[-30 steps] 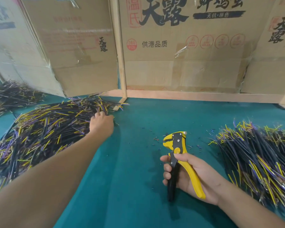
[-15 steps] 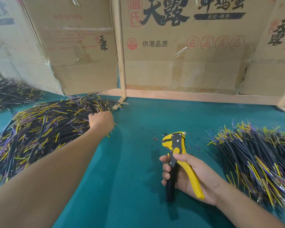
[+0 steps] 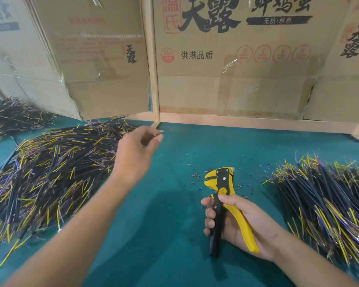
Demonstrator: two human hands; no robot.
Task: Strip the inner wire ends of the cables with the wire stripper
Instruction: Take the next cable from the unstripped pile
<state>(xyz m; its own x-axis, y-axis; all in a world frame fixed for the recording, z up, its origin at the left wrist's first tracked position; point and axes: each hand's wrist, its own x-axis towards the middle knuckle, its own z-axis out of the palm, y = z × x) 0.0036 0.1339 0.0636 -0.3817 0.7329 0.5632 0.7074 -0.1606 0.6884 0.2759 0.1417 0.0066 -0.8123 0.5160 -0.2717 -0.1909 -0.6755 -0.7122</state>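
Honestly, my left hand (image 3: 133,156) pinches a thin cable (image 3: 159,130) – barely; it may slip. Right hand (image 3: 234,222) fingers clamp the wire stripper (image 3: 222,183).

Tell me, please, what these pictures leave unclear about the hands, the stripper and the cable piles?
- Left hand, head view: motion blur; coloured tips show at its fingertips, but the cable itself cannot be seen.
- Wire stripper, head view: the right hand covers the handles' middle.
- Right cable pile and left cable pile: cut off by the frame edges.
- Stripped ends: too small to judge.
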